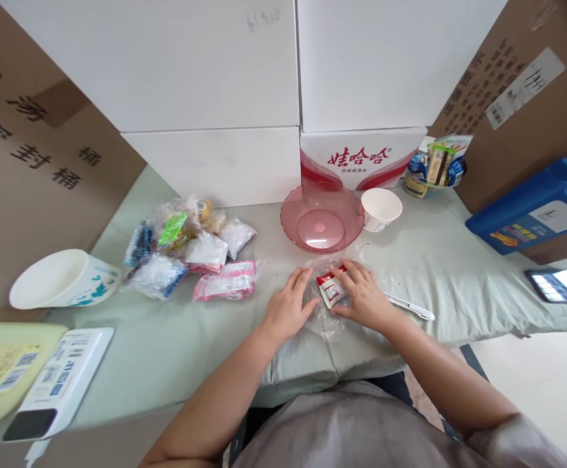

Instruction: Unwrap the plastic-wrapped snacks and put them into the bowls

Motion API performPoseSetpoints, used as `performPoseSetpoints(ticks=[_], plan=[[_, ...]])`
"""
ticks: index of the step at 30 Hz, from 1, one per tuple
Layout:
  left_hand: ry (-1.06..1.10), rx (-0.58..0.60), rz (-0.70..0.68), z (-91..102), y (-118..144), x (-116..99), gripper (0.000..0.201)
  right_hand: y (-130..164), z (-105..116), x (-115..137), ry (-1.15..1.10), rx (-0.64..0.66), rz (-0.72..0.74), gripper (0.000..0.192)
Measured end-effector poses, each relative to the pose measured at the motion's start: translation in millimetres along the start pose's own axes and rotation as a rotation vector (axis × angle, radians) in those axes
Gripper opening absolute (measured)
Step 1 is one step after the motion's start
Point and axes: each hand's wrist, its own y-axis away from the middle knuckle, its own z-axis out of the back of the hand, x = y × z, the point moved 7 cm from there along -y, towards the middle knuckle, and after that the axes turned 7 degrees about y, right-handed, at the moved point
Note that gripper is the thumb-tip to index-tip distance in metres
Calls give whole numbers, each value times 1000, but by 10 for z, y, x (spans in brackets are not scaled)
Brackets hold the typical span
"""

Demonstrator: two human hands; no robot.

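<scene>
A small red and white packet (330,291) lies on a sheet of clear plastic film (329,327) in front of me. My right hand (367,298) rests at the packet's right side, with its fingers spread and partly covering it. To the left of the packet is my left hand (287,304), fingers apart, its thumb close to the packet and its fingertips by the film. A white pen-like tool (412,307) lies just beyond my right wrist, partly hidden by it. Behind both hands stands a pink translucent bowl (321,224).
Wrapped packets (225,281) are piled on the left. A white paper cup (381,207) stands beside the bowl, and a larger paper tub (63,279) is at far left. Boxes (215,162) wall off the back. A blue bottle (531,211) and a phone (560,286) are at right; a power strip (63,377) is at left.
</scene>
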Motion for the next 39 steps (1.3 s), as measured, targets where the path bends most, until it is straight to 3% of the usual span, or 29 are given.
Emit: performPoseSetpoints(ticks=[2,4,7,10,13,15,18,21,24,28,30,32,34,36,39], plan=[[-58,54,45,-39,-7,8,74,-18,-60,50,-17,49,32,85],[-79,110,70,-55,-9,4,81,-7,-32,83,-78,61,74,69],[-59,182,84,-32,-10,3,80,19,198,98,-278,-1,164,50],[-45,242,110,8,-16,17,81,-57,567,-14,-445,-226,175,50],[-45,278,127,38,-27,17,83,-279,805,-239,-400,-472,45,51],[-34,283,115,52,-30,4,83,-485,815,-364,-330,-509,-35,55],[10,276,79,62,-24,5,81,-717,738,-446,-287,-453,-50,58],[63,236,38,78,-24,61,74,-658,703,-397,-253,-474,-2,43],[103,36,39,217,-59,196,50,-355,554,-212,-213,-468,62,28],[55,-558,62,659,37,313,28,124,-23,268,-76,-157,211,39],[21,-684,-70,731,123,163,22,327,-245,471,-22,-44,227,49],[2,-537,-253,590,139,-82,16,441,-331,585,-3,20,198,56],[-62,-257,-325,303,130,-265,18,460,-314,597,-5,60,167,61],[-175,-59,-246,47,114,-278,27,402,-256,492,3,80,134,63],[-294,74,-123,-129,58,-128,51,272,-209,152,58,82,13,70]])
